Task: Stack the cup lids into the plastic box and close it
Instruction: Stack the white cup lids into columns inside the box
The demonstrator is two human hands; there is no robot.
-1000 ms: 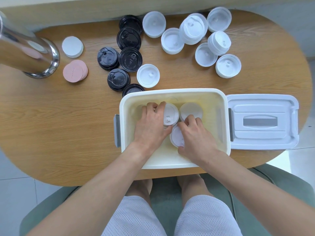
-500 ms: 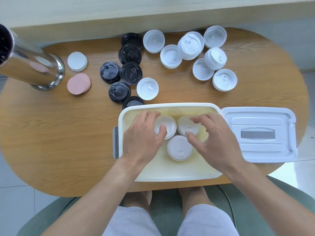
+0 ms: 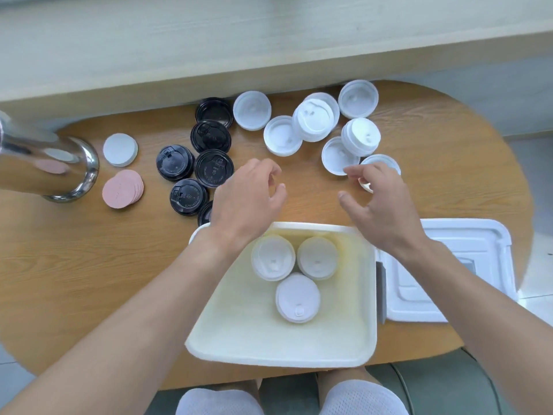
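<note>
A wooden counter (image 3: 74, 280) with rounded ends carries everything in view. At its far left a shiny steel cylinder (image 3: 45, 166) stands, its polished wall mirroring nearby shapes. Just beside it lies a fanned stack of pink round coasters (image 3: 122, 189), and beyond that, near but apart, a white round disc (image 3: 120, 150). Behind the counter runs a pale wooden ledge (image 3: 209, 49). Below the near edge a green chair seat (image 3: 434, 387) shows, along with knees in white mesh shorts (image 3: 363, 398). Pale floor tiles (image 3: 535, 283) appear at the right edge.
</note>
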